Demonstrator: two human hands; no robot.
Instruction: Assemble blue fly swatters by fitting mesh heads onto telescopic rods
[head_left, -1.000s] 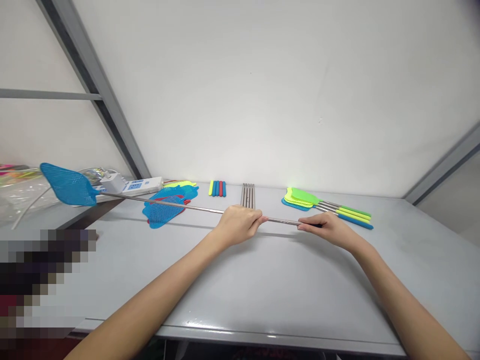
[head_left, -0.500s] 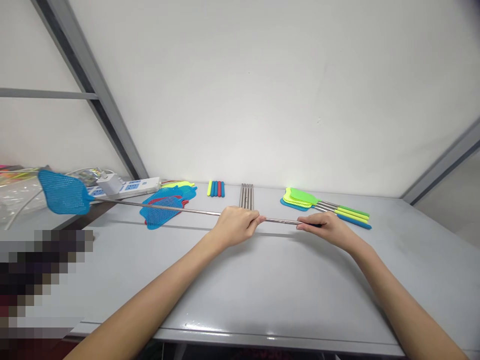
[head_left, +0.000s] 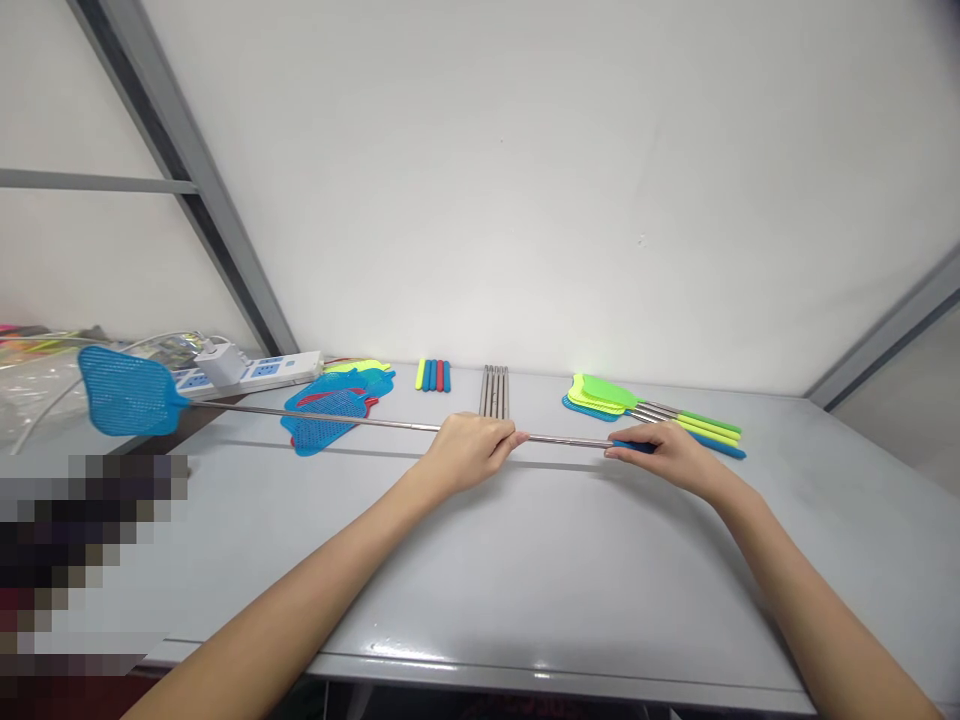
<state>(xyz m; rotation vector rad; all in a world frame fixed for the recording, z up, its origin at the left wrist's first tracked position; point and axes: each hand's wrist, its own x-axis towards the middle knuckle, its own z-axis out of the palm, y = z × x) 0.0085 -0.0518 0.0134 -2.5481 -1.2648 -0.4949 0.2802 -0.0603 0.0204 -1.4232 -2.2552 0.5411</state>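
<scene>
A fly swatter with a blue mesh head (head_left: 129, 392) and a long thin metal rod (head_left: 570, 440) stretches sideways above the table. My left hand (head_left: 474, 446) is closed around the rod near its middle. At the right end, my right hand (head_left: 660, 455) grips the swatter's blue handle (head_left: 632, 446), which is partly covered by the fingers. Behind my left hand lie several metal rods (head_left: 495, 390) side by side. Short coloured handles (head_left: 433, 376) in yellow, blue and red sit left of these. Beyond my right hand rests a stack of fly swatters (head_left: 600, 392) with green, yellow and blue parts.
Loose swatter heads (head_left: 330, 420), blue, red and yellow, lie in a pile at left. Behind them is a white power strip (head_left: 281, 370) with a plugged-in adapter (head_left: 220, 363). A clear plastic bag (head_left: 37, 385) lies far left. A white wall (head_left: 480, 180) backs the grey table (head_left: 525, 570).
My right hand has moved slightly to the right along the swatter, and more of the blue handle shows between its fingers. The left hand keeps its hold in nearly the same place.
</scene>
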